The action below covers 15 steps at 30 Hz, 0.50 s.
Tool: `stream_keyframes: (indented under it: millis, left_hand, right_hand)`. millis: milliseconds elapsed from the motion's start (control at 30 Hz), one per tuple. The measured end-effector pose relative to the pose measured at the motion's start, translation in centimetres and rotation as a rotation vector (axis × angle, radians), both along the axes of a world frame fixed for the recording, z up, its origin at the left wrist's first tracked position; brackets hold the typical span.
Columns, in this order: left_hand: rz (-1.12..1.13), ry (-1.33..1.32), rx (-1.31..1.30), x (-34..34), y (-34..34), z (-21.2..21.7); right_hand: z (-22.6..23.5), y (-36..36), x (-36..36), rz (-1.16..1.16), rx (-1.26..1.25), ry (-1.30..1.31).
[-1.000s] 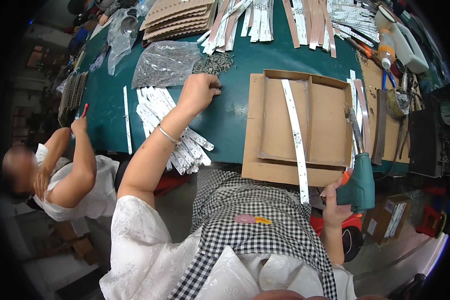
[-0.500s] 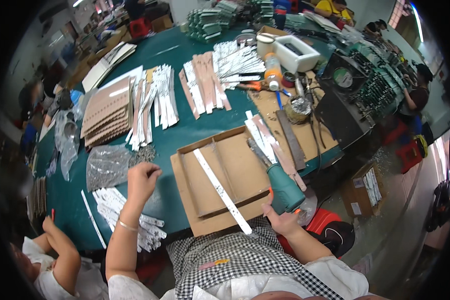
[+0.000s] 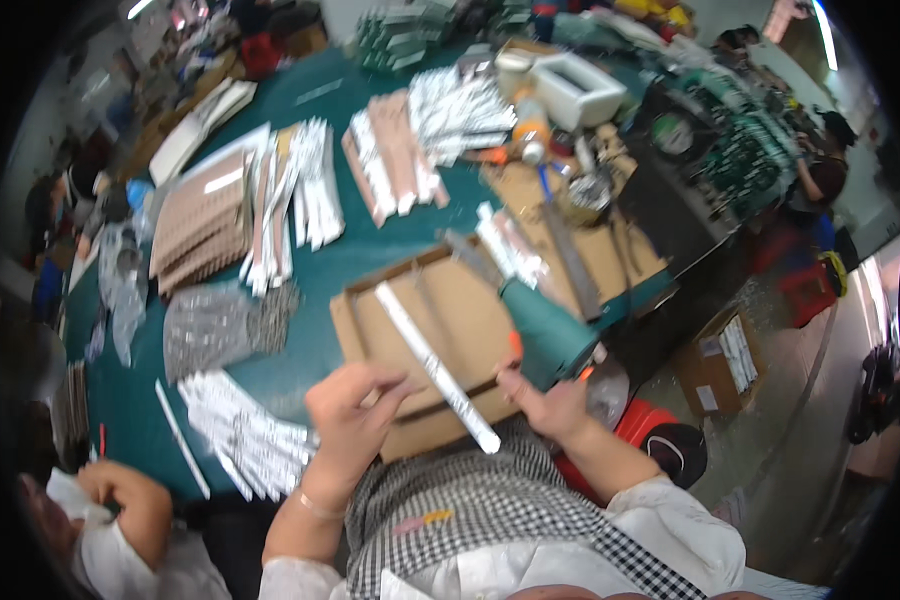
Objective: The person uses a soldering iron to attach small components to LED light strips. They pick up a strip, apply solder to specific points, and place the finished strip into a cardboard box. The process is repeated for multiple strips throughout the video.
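Note:
A cardboard tray (image 3: pixel 345 335) with raised cardboard edges lies in front of me, and a long white strip with small dark marks (image 3: pixel 435 365) rests slantwise across it. Over the tray's near left part, my left hand (image 3: pixel 352 408) has thumb and forefinger pinched together; whatever may be between them is too small to make out. My right hand (image 3: pixel 555 405) is at the tray's right corner, its fingers partly hidden round a green handheld power tool (image 3: pixel 548 325). The tool's grey front end points far-left over the tray, with an orange part beside my thumb.
Left of the tray lie fanned white strips (image 3: pixel 245 435) and a plastic bag of small metal pieces (image 3: pixel 210 325). Stacked brown sheets (image 3: pixel 202 220) and strip bundles (image 3: pixel 395 160) sit farther back. Hand tools lie on cardboard (image 3: pixel 620 240) at right. A co-worker's arm (image 3: pixel 135 495) is at lower left.
My left hand has moved right and nearer, from beside the loose metal pieces to over the tray. The green power tool has shifted left with my right hand. The view has tilted slightly.

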<state>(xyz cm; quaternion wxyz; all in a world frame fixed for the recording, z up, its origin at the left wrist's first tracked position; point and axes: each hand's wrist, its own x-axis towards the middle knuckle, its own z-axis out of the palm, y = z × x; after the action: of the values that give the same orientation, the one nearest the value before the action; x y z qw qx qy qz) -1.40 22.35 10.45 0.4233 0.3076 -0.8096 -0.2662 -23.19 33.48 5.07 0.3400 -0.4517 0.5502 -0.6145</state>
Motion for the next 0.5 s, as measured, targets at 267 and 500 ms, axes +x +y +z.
stream_keyframes:
  millis: [267, 500]
  left_hand:
    - [-0.151, 0.268, 0.327, -0.5, 1.9, -2.0]
    - [-0.154, 0.285, 0.261, -0.9, 1.8, -3.2]
  right_hand:
    - [1.9, -1.7, 2.6, 0.14, -0.09, -0.065]
    - [1.8, -2.4, 3.5, 0.223, -0.069, -0.127]
